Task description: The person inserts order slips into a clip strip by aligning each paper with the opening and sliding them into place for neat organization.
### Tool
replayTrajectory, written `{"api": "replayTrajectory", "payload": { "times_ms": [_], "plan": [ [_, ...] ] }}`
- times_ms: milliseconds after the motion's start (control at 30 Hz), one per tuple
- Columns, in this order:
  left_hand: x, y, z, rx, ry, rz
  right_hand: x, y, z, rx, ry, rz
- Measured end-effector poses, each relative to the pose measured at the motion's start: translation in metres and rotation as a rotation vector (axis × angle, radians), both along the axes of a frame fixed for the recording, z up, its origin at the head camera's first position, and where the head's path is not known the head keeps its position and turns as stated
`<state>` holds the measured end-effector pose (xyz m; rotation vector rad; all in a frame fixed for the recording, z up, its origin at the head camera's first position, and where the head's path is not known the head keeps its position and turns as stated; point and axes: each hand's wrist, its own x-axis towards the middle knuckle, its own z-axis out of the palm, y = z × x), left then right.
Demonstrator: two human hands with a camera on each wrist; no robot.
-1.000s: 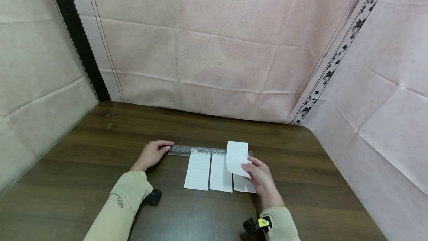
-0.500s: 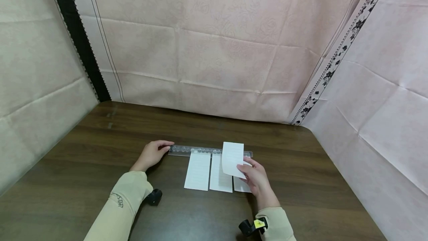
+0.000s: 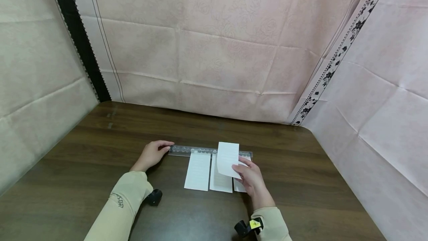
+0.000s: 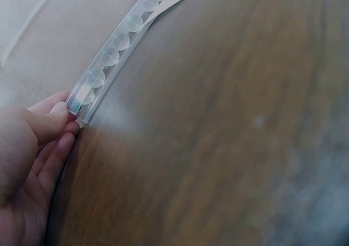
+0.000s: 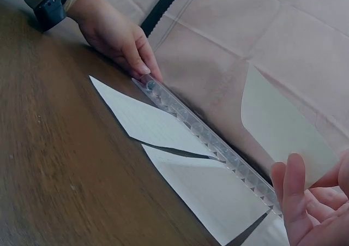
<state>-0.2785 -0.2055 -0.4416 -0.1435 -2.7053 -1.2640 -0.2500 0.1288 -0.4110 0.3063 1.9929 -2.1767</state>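
Observation:
A clear plastic ticket rail (image 3: pixel 179 151) with a row of round pieces inside lies across the table. My left hand (image 3: pixel 150 155) pinches its left end between thumb and fingers, plain in the left wrist view, where the rail (image 4: pixel 112 56) runs away from the fingertips. Three white slips of paper hang from the rail toward me: a left slip (image 3: pixel 198 171), a middle slip (image 3: pixel 220 184) and a right slip (image 3: pixel 239 186) partly behind my hand. Another white paper slip (image 3: pixel 228 159) is pinched by its lower right corner in my right hand (image 3: pixel 253 179), raised over the middle slip.
The brown wooden table (image 3: pixel 317 196) extends around the rail. A pale patterned cloth (image 3: pixel 217 47) stands behind it, with similar cloth (image 3: pixel 384 103) at the sides. Black wrist cameras, one at the left sleeve (image 3: pixel 154 197), sit on both wrists.
My right hand has moved left with its paper slip, from over the gap between middle and right slips to over the middle slip. My left hand and the rail have stayed put.

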Motion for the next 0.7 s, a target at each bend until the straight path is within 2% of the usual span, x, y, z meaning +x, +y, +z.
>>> {"api": "replayTrajectory", "payload": {
  "times_ms": [700],
  "plan": [
    [0.000,0.000,0.000,-0.007,0.002,0.004,0.004,-0.016,-0.003,-0.001,-0.027,0.016]
  ]
}}
